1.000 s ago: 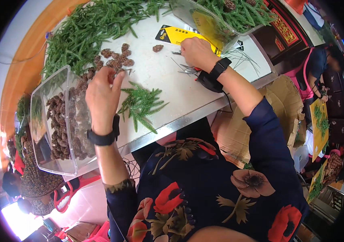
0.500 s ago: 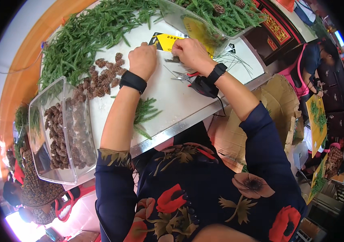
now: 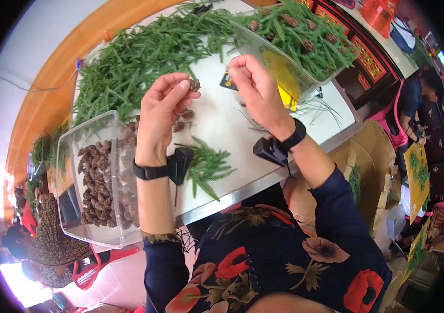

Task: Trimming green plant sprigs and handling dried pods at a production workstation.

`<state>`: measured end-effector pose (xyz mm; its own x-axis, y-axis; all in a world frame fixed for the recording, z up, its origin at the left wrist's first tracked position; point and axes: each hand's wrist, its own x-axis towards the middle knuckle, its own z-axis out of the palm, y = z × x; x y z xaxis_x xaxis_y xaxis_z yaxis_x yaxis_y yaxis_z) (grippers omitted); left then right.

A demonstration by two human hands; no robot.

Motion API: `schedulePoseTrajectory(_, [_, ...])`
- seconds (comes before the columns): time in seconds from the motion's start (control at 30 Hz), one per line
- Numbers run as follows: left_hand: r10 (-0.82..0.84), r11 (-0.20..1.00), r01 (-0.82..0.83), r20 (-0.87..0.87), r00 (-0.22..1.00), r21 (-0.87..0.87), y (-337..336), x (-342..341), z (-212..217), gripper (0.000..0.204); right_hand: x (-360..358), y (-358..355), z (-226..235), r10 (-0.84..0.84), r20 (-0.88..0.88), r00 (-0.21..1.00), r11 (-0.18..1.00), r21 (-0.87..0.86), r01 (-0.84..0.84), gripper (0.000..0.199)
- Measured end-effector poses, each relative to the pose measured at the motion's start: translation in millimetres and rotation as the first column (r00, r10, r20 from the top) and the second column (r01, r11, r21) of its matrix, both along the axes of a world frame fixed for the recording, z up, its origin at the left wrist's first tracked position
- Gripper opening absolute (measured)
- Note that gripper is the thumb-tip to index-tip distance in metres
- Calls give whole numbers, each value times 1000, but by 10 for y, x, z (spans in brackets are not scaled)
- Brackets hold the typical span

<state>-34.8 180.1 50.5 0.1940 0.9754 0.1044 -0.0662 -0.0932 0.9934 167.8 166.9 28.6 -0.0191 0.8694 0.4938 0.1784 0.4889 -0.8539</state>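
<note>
My left hand (image 3: 162, 112) is raised above the white table (image 3: 217, 112) and pinches a small brown pine cone (image 3: 195, 84) at its fingertips. My right hand (image 3: 253, 86) is up beside it, fingertips pinched together near the cone; whether anything thin sits in them I cannot tell. Both wrists wear black bands. A few loose cones (image 3: 183, 120) lie on the table under my left hand. A small green sprig (image 3: 206, 166) lies near the table's front edge.
A clear plastic bin (image 3: 97, 180) of brown cones stands at the left. A big heap of green sprigs (image 3: 144, 57) covers the back of the table. Another clear bin (image 3: 295, 36) with sprigs and cones sits back right. Other people are at the right and lower left.
My left hand went from the cone bin to the loose cones, then lifted with one cone. My right hand rose off the table to meet it.
</note>
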Motion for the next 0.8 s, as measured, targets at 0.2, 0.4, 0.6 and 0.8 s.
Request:
schedulePoseTrajectory(0.2, [79,993,-28,463,883,-115,-222,-239,-64,21,-446,-4,126,119,-47,992,988,100,-114,17])
schedulePoseTrajectory(0.4, [24,997,20,547,837,-73,-510,-660,43,36,-357,-18,197,62,91,994,947,310,-87,21])
schedulePoseTrajectory(0.6, [-220,956,289,784,580,55,-713,-598,-14,38,-151,-213,-14,68,-22,997,994,83,-66,16])
schedulePoseTrajectory(0.8, [-70,942,314,851,521,-115,-839,-638,62,40,-6,-359,-150,-28,99,995,996,92,19,16])
